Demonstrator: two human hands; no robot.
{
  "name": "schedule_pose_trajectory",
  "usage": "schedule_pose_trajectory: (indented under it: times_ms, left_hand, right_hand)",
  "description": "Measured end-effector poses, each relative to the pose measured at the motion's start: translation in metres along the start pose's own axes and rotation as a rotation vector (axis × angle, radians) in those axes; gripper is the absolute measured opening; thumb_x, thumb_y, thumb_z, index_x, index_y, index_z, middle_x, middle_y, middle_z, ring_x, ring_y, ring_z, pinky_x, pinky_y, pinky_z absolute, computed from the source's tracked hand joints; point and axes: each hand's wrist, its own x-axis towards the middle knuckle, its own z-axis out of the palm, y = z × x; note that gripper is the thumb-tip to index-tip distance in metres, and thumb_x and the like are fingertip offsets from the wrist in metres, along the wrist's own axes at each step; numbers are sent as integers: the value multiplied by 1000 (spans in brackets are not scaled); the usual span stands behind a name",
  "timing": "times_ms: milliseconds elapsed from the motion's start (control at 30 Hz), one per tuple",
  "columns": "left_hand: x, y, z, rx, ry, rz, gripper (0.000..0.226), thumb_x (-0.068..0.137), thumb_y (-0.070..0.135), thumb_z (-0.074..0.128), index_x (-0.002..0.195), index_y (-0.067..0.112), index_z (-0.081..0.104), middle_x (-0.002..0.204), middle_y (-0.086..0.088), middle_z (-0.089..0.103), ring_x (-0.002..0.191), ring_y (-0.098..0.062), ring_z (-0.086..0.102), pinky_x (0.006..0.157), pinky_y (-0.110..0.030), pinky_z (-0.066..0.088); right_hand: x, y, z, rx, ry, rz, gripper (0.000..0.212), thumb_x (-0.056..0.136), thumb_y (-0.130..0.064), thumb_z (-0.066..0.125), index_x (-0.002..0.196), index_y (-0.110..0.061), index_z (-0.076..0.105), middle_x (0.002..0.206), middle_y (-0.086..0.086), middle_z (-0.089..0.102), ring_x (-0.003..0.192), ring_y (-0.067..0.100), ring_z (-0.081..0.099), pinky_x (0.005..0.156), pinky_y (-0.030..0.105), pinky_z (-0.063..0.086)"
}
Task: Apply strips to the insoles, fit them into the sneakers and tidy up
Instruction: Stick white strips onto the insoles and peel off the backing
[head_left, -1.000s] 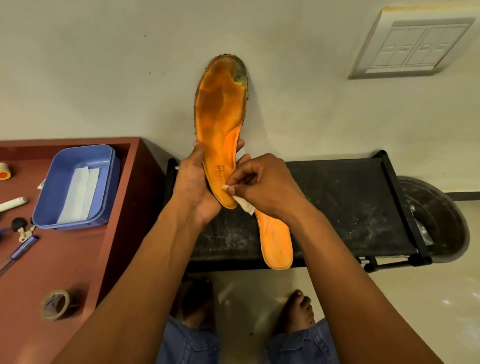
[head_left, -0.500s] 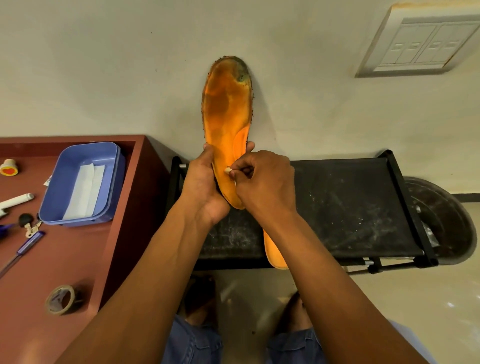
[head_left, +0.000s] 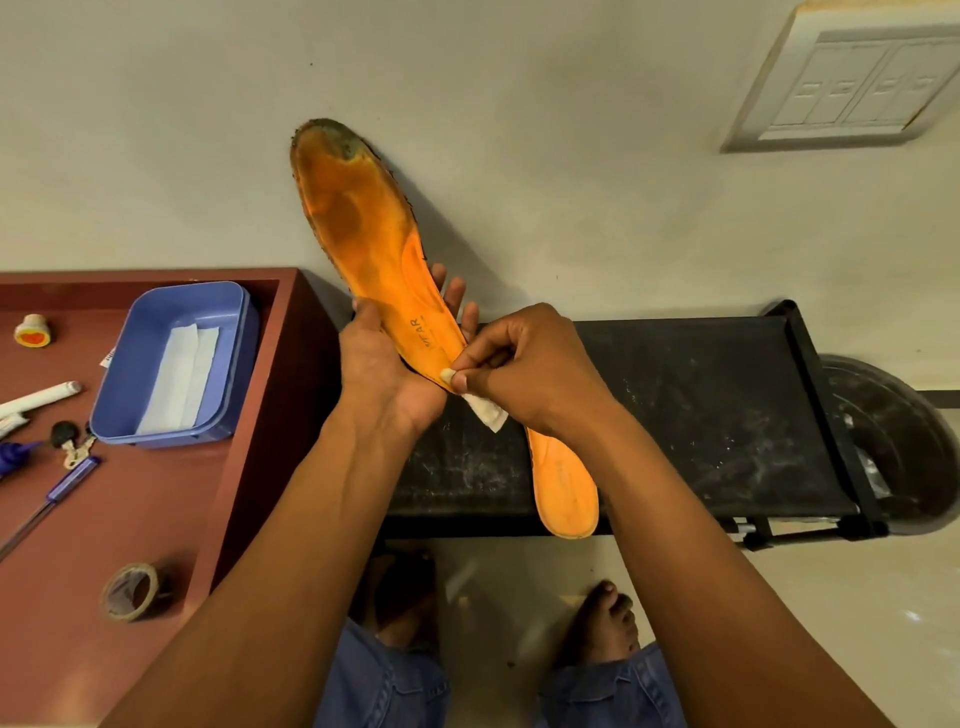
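Note:
A worn orange insole (head_left: 363, 228) with a dirty dark toe is held up in front of the wall, toe up and to the left. My left hand (head_left: 387, 364) grips it at the heel end, thumb on the front and fingers behind. My right hand (head_left: 524, 364) pinches a white strip (head_left: 485, 410) against that heel edge. A second orange insole (head_left: 563, 488) shows below my right wrist, over the black bench; what holds it is hidden. More white strips (head_left: 179, 379) lie in a blue tray (head_left: 130, 338) on the red-brown table. No sneakers are in view.
On the red-brown table (head_left: 93, 519) lie a tape roll (head_left: 130, 592), a white tube (head_left: 39, 400), keys (head_left: 70, 441), a purple-handled tool (head_left: 72, 480) and a small stamp (head_left: 32, 331). A black bench (head_left: 701, 415) stands ahead; a dark round bin (head_left: 893, 441) is at its right.
The upper insole has tilted, its toe swinging left. My right hand moved right and down along the heel edge, and the white strip now shows below its fingers.

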Motion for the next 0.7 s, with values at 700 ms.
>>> schedule_pose_trajectory:
  times_ms: [700]
  left_hand:
    - [-3, -3, 3, 91, 73, -27, 67, 108, 57, 21, 127, 9, 63, 116, -9, 75, 104, -24, 70, 101, -41, 52]
  right_hand:
    - [-3, -5, 14, -144, 105, 25, 5, 80, -19, 84, 81, -22, 81, 82, -7, 76, 79, 10, 69, 85, 35, 59]
